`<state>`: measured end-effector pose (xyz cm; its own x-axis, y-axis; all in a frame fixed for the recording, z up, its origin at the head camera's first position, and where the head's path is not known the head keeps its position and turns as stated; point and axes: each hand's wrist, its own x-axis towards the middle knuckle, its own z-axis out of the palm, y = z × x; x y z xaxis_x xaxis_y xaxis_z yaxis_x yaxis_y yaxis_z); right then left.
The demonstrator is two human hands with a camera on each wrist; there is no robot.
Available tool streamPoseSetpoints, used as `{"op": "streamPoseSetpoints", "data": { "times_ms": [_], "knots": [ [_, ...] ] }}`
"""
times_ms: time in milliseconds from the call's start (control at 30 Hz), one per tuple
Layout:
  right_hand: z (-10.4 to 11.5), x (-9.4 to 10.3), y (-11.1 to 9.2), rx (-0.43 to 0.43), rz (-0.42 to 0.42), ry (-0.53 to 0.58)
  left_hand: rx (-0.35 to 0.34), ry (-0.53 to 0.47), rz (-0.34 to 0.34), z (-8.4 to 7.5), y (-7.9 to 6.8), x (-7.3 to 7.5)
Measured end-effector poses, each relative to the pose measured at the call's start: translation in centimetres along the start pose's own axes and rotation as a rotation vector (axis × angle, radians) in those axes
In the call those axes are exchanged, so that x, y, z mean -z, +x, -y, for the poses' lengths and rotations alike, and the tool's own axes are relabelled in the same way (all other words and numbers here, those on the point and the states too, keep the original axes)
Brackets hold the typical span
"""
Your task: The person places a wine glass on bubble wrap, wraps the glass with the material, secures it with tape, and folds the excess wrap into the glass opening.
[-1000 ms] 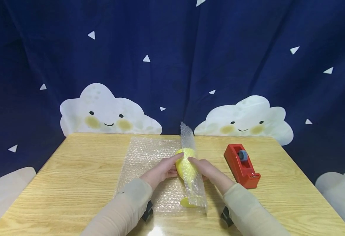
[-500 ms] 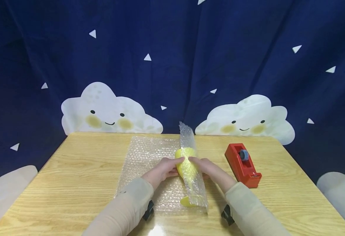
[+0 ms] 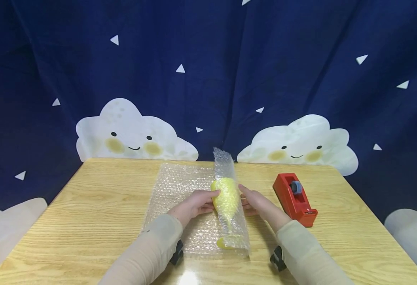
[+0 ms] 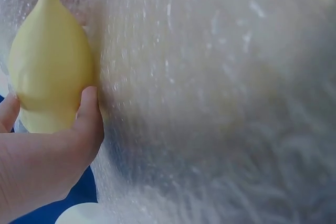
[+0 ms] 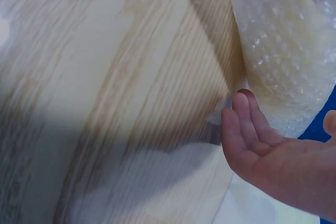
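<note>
A yellow goblet lies on its side on a sheet of bubble wrap, its foot toward me. The sheet's right edge is folded over it. My left hand cups the bowl from the left. In the left wrist view the left hand has its thumb and a finger against the bare yellow goblet, with the bubble wrap beside it. My right hand rests with straight fingers against the wrapped right side. In the right wrist view the right hand lies next to the covered goblet.
A red tape dispenser stands on the wooden table to the right of my right hand. A dark blue curtain with cloud faces hangs behind the table's far edge.
My right hand has slid from the top of the wrapped bowl down to its right side. The goblet and its wrap have shifted slightly left. My left hand stays on the bowl.
</note>
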<state>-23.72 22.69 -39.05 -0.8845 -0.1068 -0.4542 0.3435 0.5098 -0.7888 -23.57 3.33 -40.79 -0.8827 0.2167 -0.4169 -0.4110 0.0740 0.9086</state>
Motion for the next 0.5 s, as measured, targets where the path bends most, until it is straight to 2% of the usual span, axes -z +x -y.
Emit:
{"op": "streamPoseSetpoints", "data": {
  "times_ms": [333, 500],
  "knots": [
    [0.01, -0.29, 0.17, -0.009, -0.004, -0.008, 0.02, -0.011, 0.014, -0.01, -0.05, 0.43],
    [0.35, -0.66, -0.03, -0.006, 0.007, -0.006, 0.023, -0.058, 0.017, -0.1, -0.09, 0.65]
  ]
}}
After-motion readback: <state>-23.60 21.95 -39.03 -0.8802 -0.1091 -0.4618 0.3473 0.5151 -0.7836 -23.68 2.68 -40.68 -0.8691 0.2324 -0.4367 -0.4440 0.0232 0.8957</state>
